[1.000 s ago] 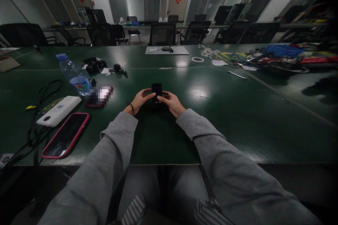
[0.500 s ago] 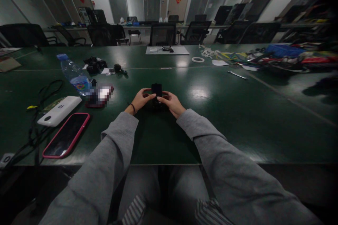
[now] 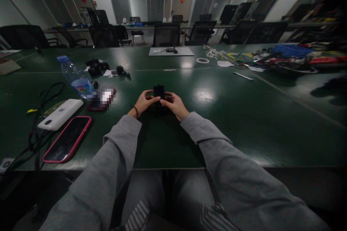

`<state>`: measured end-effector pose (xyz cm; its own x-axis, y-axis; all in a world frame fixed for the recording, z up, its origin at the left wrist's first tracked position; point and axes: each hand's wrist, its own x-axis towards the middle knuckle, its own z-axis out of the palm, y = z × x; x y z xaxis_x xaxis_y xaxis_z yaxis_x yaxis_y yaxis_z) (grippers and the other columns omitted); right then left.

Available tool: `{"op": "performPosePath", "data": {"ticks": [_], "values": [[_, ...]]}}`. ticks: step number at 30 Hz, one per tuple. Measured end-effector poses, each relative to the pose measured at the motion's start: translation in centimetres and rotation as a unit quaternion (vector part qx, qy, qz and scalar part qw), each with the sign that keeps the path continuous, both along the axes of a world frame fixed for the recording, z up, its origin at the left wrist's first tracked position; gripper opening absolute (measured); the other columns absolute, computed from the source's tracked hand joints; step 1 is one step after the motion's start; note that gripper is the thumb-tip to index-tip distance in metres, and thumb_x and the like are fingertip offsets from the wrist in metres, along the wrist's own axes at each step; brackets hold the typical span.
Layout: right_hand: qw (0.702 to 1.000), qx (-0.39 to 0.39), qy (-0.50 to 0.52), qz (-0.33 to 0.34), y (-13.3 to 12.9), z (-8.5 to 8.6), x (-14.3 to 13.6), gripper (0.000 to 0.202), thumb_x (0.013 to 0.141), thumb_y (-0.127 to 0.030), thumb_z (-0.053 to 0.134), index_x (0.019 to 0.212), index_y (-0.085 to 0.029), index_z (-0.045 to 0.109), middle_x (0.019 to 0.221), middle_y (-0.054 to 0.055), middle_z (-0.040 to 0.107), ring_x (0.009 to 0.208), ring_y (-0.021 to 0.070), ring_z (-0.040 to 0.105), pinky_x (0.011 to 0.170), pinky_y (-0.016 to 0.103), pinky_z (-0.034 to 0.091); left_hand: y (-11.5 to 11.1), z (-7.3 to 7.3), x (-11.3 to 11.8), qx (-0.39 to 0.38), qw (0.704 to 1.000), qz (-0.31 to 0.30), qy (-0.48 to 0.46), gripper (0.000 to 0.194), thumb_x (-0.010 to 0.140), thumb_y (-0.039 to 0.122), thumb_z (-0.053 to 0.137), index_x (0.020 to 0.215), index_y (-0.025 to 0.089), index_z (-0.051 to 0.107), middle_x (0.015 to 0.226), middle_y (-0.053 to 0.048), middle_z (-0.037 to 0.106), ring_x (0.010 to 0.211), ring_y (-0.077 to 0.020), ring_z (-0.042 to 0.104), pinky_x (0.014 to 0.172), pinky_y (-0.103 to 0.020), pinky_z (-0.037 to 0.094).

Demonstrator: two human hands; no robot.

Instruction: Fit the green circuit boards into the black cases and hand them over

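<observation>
A small black device (image 3: 158, 91) stands upright between my two hands, over the green table (image 3: 230, 122). My left hand (image 3: 145, 102) grips it from the left side, thumb on its near face. From the right, my right hand (image 3: 174, 104) holds the same device, its thumb close to the other one. The lower part of the device is dark and hard to make out. To the left of my hands lie a dark red phone (image 3: 100, 101), a white power bank (image 3: 61, 114) and a phone in a pink case (image 3: 67, 139).
A water bottle (image 3: 76, 77) leans at the left, near black cables (image 3: 35, 133). Black parts (image 3: 96, 67) lie behind it. Farther back are a white board (image 3: 171, 51), a tape ring (image 3: 202, 60), a wrench (image 3: 243, 76) and a heap of cables (image 3: 284, 57) at the right.
The black device has shifted slightly to the left between my hands and tilts a little differently. Both hands keep nearly the same place and hold.
</observation>
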<state>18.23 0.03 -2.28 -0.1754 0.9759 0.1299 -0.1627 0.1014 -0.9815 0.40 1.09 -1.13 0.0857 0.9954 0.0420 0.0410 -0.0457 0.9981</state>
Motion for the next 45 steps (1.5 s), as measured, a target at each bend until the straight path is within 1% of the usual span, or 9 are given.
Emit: {"op": "performPosePath", "data": {"ticks": [7, 12, 16, 21, 26, 33, 37, 41, 45], "values": [[1.000, -0.014, 0.010, -0.006, 0.0, -0.2, 0.1, 0.066, 0.060, -0.039, 0.086, 0.115, -0.018, 0.057, 0.096, 0.005, 0.064, 0.093, 0.0194, 0.061, 0.094, 0.041, 0.048, -0.2, 0.1, 0.1, 0.010, 1.000, 0.002, -0.002, 0.073, 0.062, 0.044, 0.084, 0.122, 0.014, 0.055, 0.089, -0.006, 0.066, 0.082, -0.0179, 0.063, 0.077, -0.031, 0.046], [0.992, -0.073, 0.098, 0.032, -0.3, 0.4, -0.2, 0.065, 0.060, -0.041, 0.087, 0.114, -0.018, 0.059, 0.101, 0.006, 0.066, 0.094, 0.0189, 0.063, 0.094, 0.036, 0.049, -0.1, 0.2, 0.4, -0.003, 0.998, -0.018, -0.056, 0.068, 0.071, 0.062, 0.072, 0.119, 0.016, 0.059, 0.090, -0.007, 0.067, 0.077, -0.0159, 0.063, 0.067, -0.026, 0.046], [0.980, -0.105, 0.156, 0.067, -0.9, 0.9, -0.7, 0.056, 0.062, -0.040, 0.086, 0.106, -0.016, 0.061, 0.105, 0.007, 0.067, 0.094, 0.0193, 0.064, 0.090, 0.033, 0.052, 0.0, 0.1, 1.0, -0.043, 0.988, -0.054, -0.140, 0.066, 0.076, 0.072, 0.058, 0.106, 0.014, 0.064, 0.095, -0.011, 0.070, 0.083, -0.0184, 0.066, 0.071, -0.028, 0.051], [0.970, -0.151, 0.162, 0.103, -1.0, 0.8, -0.7, 0.039, 0.071, -0.045, 0.077, 0.097, -0.019, 0.062, 0.101, 0.005, 0.068, 0.104, 0.0236, 0.062, 0.093, 0.037, 0.052, -0.9, 0.7, 1.9, -0.110, 0.970, -0.104, -0.189, 0.064, 0.080, 0.069, 0.056, 0.107, 0.013, 0.067, 0.099, -0.014, 0.072, 0.091, -0.0225, 0.067, 0.082, -0.033, 0.052], [0.956, -0.202, 0.179, 0.117, -0.7, 0.5, -0.4, 0.034, 0.078, -0.048, 0.069, 0.098, -0.023, 0.061, 0.101, 0.004, 0.067, 0.108, 0.0236, 0.060, 0.094, 0.040, 0.052, -1.5, 1.2, 2.7, -0.145, 0.958, -0.095, -0.230, 0.061, 0.084, 0.069, 0.050, 0.106, 0.015, 0.067, 0.094, -0.012, 0.072, 0.092, -0.0218, 0.067, 0.085, -0.033, 0.051], [0.963, -0.193, 0.137, 0.126, -0.2, -0.2, -1.0, 0.036, 0.083, -0.055, 0.061, 0.100, -0.022, 0.061, 0.098, 0.006, 0.067, 0.106, 0.0246, 0.060, 0.092, 0.044, 0.053, -0.8, -0.1, 3.0, -0.171, 0.964, 0.004, -0.204, 0.051, 0.073, 0.067, 0.066, 0.085, 0.017, 0.064, 0.074, -0.005, 0.065, 0.067, -0.0145, 0.061, 0.063, -0.027, 0.048], [0.964, -0.195, 0.132, 0.125, -0.3, -0.1, -1.2, 0.045, 0.084, -0.060, 0.060, 0.108, -0.021, 0.061, 0.101, 0.007, 0.067, 0.106, 0.0245, 0.060, 0.092, 0.043, 0.053, -0.7, -0.5, 3.1, -0.171, 0.966, 0.036, -0.191, 0.054, 0.067, 0.068, 0.070, 0.083, 0.017, 0.061, 0.070, -0.003, 0.062, 0.058, -0.0123, 0.056, 0.056, -0.027, 0.045], [0.972, -0.151, 0.110, 0.142, -0.7, 0.1, -1.2, 0.055, 0.080, -0.065, 0.064, 0.108, -0.018, 0.062, 0.104, 0.010, 0.066, 0.106, 0.0252, 0.060, 0.095, 0.043, 0.052, -0.6, -0.6, 3.2, -0.152, 0.968, 0.062, -0.190, 0.057, 0.064, 0.067, 0.073, 0.088, 0.016, 0.061, 0.073, -0.004, 0.063, 0.061, -0.0130, 0.058, 0.059, -0.029, 0.047], [0.978, -0.141, 0.093, 0.120, -0.8, 0.0, -1.2, 0.052, 0.067, -0.049, 0.083, 0.102, -0.016, 0.062, 0.103, 0.010, 0.066, 0.101, 0.0253, 0.061, 0.099, 0.043, 0.051, -0.6, -0.5, 3.3, -0.157, 0.967, 0.066, -0.191, 0.064, 0.065, 0.073, 0.069, 0.093, 0.015, 0.062, 0.073, -0.006, 0.064, 0.067, -0.0170, 0.063, 0.062, -0.030, 0.048]]}}
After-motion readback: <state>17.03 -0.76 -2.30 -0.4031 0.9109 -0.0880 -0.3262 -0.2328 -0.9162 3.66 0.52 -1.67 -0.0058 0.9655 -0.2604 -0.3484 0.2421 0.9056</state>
